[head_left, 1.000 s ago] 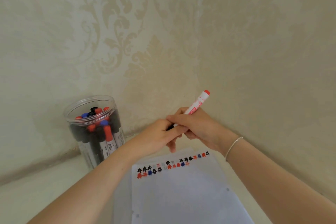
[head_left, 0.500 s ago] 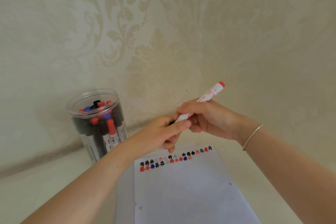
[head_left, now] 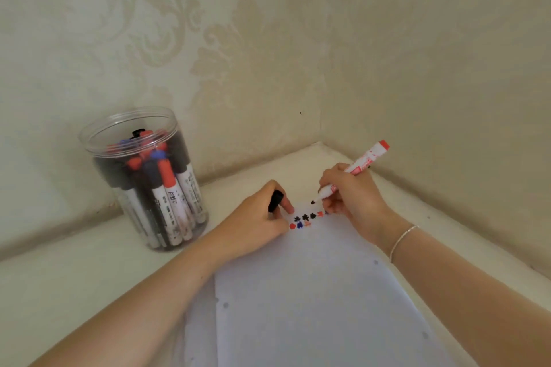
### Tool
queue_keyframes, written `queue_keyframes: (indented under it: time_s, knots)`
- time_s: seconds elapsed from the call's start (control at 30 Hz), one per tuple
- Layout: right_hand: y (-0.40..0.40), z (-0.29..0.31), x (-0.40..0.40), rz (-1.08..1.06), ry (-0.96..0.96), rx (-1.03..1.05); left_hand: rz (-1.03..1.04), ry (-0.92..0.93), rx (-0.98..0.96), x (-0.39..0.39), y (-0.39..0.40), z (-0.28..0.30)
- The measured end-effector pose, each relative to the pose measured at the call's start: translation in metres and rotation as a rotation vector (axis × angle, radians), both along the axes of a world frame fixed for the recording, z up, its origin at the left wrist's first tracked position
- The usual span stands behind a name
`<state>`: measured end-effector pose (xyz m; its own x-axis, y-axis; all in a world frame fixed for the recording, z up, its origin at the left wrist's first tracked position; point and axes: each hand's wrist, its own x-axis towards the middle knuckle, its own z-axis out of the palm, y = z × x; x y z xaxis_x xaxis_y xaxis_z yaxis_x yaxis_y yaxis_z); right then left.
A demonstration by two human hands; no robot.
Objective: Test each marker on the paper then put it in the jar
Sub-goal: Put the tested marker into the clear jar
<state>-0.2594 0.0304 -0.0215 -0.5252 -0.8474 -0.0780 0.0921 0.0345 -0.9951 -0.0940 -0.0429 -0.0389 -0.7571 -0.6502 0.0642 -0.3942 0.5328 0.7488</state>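
A second ago both hands met at mid-frame, pulling at the capped end of the white-barrelled marker with the red end plug (head_left: 359, 168). Now they have parted and dropped to the white sheet of paper (head_left: 313, 292). The left hand (head_left: 256, 223) has come away with the black cap (head_left: 275, 200), pinched between thumb and fingers, and rests at the paper's top edge, covering part of the row of small black, red and blue test marks (head_left: 307, 219). The right hand (head_left: 350, 195) grips the marker in a writing hold, its bare dark tip slanting down, just above the sheet and close over the marks; whether it touches, I cannot tell. So uncapping is done and the test stroke looks imminent. The clear round plastic jar (head_left: 143, 179), already crowded with markers, stands at the left of the frame on the pale surface (head_left: 59, 277), well apart from the hands.
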Motion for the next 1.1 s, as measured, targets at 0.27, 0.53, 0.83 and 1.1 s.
queue_keyframes:
  time_s: [0.27, 0.53, 0.83, 1.1]
  knots:
    - [-0.001, -0.023, 0.005, -0.214, 0.209, 0.050, 0.010, 0.005, -0.098, -0.002, 0.013, -0.011]
    - [-0.005, -0.029, 0.006, -0.246, 0.378, 0.093, -0.034, 0.021, -0.133, -0.003, 0.013, -0.012]
    - [-0.006, -0.030, 0.007, -0.220, 0.446, 0.118, -0.071, 0.023, -0.134, -0.004, 0.012, -0.011]
    - [-0.006, -0.033, 0.008, -0.269, 0.504, 0.070, -0.084, 0.029, -0.133, -0.005, 0.010, -0.014]
